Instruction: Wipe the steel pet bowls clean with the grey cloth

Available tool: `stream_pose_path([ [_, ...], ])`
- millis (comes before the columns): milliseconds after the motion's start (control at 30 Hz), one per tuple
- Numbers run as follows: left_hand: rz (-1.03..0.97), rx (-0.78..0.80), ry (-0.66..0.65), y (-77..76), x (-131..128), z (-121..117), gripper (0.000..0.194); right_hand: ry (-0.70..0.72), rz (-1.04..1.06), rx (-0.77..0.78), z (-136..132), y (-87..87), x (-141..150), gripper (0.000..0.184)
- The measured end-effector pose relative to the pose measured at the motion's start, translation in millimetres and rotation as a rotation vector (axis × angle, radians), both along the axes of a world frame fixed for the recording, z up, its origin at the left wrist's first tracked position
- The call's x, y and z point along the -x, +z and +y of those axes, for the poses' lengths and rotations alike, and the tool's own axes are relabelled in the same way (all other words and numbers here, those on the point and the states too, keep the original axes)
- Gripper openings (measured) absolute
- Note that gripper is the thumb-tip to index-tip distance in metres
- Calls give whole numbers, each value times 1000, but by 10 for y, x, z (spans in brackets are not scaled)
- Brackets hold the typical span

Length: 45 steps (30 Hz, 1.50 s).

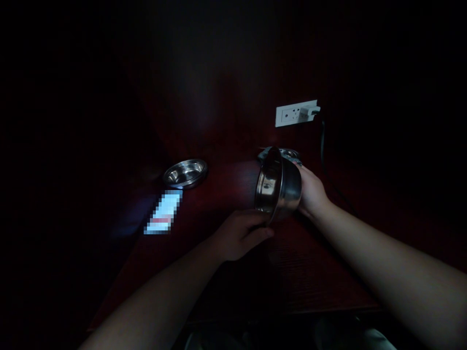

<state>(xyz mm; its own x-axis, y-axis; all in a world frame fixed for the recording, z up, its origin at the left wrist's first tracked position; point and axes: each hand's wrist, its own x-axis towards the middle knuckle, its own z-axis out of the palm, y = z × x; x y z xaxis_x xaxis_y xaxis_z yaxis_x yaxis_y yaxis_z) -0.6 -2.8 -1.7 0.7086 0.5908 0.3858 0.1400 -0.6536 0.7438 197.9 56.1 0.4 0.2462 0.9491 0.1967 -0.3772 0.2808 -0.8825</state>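
A shiny steel bowl (291, 187) is tipped on its side above the dark red table, its mouth facing left. My left hand (242, 236) pinches the lower rim, thumb outside and fingers toward the inner side. Behind the bowl, against its outer wall, is my right hand (312, 192); its fingers are mostly hidden. A patterned greyish cloth (265, 153) shows bunched past the bowl's upper edge, at the right hand's fingers. Part of another shiny metal dish (291, 152) appears behind them, largely covered.
To the left, steel dishes (186, 174), seemingly stacked, rest on the dark red table (219, 194). A lit phone (164, 212), its screen blurred out, lies in front of them. On the back wall is a white socket (292, 114) with a plug and a dark cable (322, 141) hanging down.
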Motion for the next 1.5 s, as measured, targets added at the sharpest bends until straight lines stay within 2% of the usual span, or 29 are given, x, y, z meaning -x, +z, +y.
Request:
stream_pose_path([
  [767, 30, -54, 16, 13, -12, -14, 31, -11, 48, 11, 6, -14, 0, 18],
  [1133, 12, -18, -13, 18, -12, -15, 32, -19, -64, 12, -34, 24, 9, 23],
  [1500, 13, -8, -9, 22, -14, -20, 33, -9, -53, 13, -35, 17, 10, 25],
])
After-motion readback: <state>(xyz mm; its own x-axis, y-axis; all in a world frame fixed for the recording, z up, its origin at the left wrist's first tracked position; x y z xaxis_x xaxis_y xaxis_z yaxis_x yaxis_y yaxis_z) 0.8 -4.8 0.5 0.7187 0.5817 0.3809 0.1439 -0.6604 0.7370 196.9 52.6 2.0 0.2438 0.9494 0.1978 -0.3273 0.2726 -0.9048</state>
